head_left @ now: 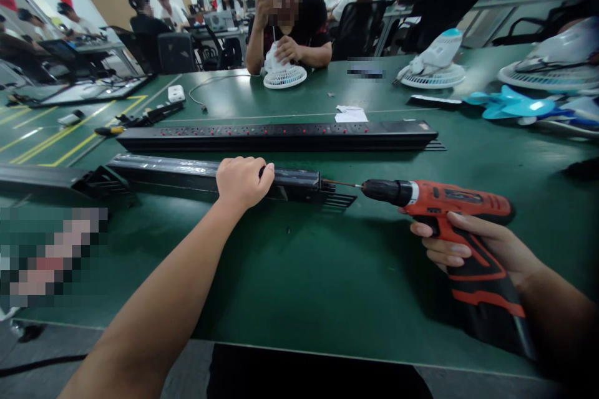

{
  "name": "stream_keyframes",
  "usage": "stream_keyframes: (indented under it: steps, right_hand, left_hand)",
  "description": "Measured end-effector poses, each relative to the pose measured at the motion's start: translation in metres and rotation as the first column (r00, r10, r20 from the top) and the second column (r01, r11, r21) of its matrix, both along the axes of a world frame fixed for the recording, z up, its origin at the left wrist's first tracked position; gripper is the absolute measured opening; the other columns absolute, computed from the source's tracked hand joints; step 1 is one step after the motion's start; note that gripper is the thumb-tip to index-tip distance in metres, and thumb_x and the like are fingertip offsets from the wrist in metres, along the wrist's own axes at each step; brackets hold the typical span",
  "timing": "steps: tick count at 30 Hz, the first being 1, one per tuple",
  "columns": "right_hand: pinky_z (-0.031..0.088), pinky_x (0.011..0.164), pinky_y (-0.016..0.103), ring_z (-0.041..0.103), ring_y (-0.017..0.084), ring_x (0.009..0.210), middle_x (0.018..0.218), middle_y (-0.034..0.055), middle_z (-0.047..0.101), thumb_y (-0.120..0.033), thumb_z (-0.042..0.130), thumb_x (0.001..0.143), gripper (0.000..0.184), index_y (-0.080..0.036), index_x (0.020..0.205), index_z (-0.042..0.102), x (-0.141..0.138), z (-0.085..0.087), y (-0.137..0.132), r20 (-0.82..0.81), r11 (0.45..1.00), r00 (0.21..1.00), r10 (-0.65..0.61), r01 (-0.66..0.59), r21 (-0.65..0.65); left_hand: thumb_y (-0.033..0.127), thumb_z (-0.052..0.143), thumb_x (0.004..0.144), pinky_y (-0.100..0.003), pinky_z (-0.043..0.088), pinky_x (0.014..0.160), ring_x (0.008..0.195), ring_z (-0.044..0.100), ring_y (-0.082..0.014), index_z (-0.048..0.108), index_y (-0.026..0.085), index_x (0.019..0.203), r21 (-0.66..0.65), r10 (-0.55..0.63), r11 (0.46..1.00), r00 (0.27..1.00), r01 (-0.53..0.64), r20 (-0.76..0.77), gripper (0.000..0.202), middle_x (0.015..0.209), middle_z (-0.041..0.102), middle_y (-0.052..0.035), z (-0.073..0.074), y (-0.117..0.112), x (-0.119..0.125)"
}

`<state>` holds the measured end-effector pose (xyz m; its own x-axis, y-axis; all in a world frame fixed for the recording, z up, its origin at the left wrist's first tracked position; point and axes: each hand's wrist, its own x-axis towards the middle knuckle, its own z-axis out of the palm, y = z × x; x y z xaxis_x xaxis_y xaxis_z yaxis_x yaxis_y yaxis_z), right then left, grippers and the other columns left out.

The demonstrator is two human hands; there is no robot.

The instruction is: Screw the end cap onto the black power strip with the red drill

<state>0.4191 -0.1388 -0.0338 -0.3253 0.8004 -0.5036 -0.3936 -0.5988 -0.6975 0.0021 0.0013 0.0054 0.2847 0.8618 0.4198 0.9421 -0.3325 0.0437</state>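
My left hand (244, 182) is closed around a long black power strip housing (173, 169) lying on the green table. At the housing's right end sits a slotted black end piece (337, 199). My right hand (472, 246) grips the handle of a red and black cordless drill (461, 196), index finger near the trigger. Its long thin bit (341, 183) points left and reaches the housing's right end; whether the tip sits in a screw cannot be made out. Behind the housing lies a second long black power strip (281, 136) with a row of sockets and red dots.
Across the green table (299, 299), a person (299, 31) works with a screwdriver on a small white fan (284, 76). More fan parts (433, 68) and blue blades (510, 103) lie at the right. Another black housing (42, 181) lies at left, near a yellow-handled tool (110, 131).
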Motion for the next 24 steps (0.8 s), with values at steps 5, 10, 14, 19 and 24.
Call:
stream_keyframes:
  steps: [5, 10, 14, 19, 24]
  right_hand:
    - [0.041, 0.046, 0.029, 0.03, 0.016, 0.053, 0.057, -0.0046, 0.035, -0.05, 0.082, 0.084, 0.032, -0.021, 0.09, 0.069, -0.0001, -0.0007, 0.0003, -0.035, 0.999, 0.999, -0.018, 0.017, -0.033]
    - [0.043, 0.046, 0.027, 0.034, 0.016, 0.053, 0.058, -0.0031, 0.04, -0.048, 0.083, 0.084, 0.03, -0.021, 0.093, 0.07, 0.0, -0.001, -0.0002, -0.059, 0.998, 0.998, -0.038, 0.035, -0.043]
    - [0.045, 0.047, 0.025, 0.035, 0.014, 0.052, 0.061, -0.0018, 0.046, -0.044, 0.085, 0.084, 0.03, -0.02, 0.097, 0.072, 0.0011, -0.0007, -0.0007, -0.073, 0.997, 0.995, -0.067, 0.064, -0.041]
    - [0.046, 0.045, 0.026, 0.035, 0.015, 0.052, 0.055, -0.0039, 0.039, -0.046, 0.086, 0.082, 0.03, -0.021, 0.092, 0.072, 0.0034, -0.0033, 0.0006, -0.068, 0.998, 0.997, -0.04, 0.037, -0.057]
    - [0.047, 0.045, 0.026, 0.034, 0.015, 0.051, 0.055, -0.0033, 0.041, -0.043, 0.086, 0.082, 0.028, -0.02, 0.092, 0.073, 0.0022, -0.0042, 0.0, -0.069, 0.998, 0.996, -0.062, 0.06, -0.036]
  left_hand:
    - [0.046, 0.035, 0.103, -0.043, 0.038, 0.074, 0.072, 0.063, -0.0272, 0.07, 0.021, 0.074, -0.007, -0.006, 1.0, 1.0, 0.006, 0.01, 0.051, 0.074, 0.072, -0.0097, 0.0003, -0.0005, 0.0001]
    - [0.046, 0.036, 0.103, -0.042, 0.038, 0.074, 0.073, 0.063, -0.0265, 0.067, 0.022, 0.072, -0.005, -0.006, 1.0, 1.0, 0.006, 0.004, 0.051, 0.074, 0.073, -0.0091, 0.0003, -0.0003, 0.0001]
    - [0.046, 0.036, 0.104, -0.042, 0.038, 0.074, 0.072, 0.062, -0.0263, 0.068, 0.021, 0.073, -0.003, -0.008, 1.0, 1.0, 0.008, 0.004, 0.051, 0.074, 0.073, -0.0095, 0.0003, -0.0002, 0.0002]
    - [0.045, 0.036, 0.103, -0.042, 0.04, 0.076, 0.074, 0.064, -0.0274, 0.073, 0.02, 0.077, -0.006, -0.004, 1.0, 1.0, 0.004, 0.003, 0.051, 0.074, 0.072, -0.0099, 0.0, -0.0004, 0.0006]
    - [0.045, 0.037, 0.103, -0.042, 0.039, 0.076, 0.073, 0.063, -0.0264, 0.071, 0.021, 0.075, 0.0, 0.0, 1.0, 1.0, 0.0, 0.002, 0.051, 0.074, 0.073, -0.0092, -0.0009, 0.0, 0.0004]
